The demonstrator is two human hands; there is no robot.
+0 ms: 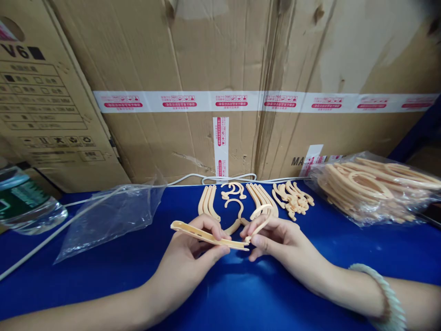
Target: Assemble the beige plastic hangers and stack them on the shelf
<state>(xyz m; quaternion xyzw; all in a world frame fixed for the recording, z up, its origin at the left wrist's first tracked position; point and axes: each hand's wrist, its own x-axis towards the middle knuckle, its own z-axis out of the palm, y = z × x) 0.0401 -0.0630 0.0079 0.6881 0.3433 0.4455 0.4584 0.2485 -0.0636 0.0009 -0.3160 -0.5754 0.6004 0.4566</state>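
Note:
Between the thumb and fingers of my left hand (200,246) is a beige plastic hanger arm (193,231), its grooved end pointing right. My right hand (279,236) pinches a curved hanger hook (263,225) by its knobbed base, right at the arm's end; whether the two parts touch I cannot tell. Just behind my hands lies a hanger (234,225) with its hook up, partly hidden by my fingers. Loose hanger arms lie in a left group (208,202) and a right group (260,197), with a few hooks (232,189) between them.
A pile of small hooks (292,197) lies behind my right hand. Farther right sits a clear bag of hanger parts (372,186). An empty plastic bag (110,220), a white cable (41,246) and a water bottle (27,197) are at left. Cardboard boxes (213,55) wall off the blue table's (220,294) back.

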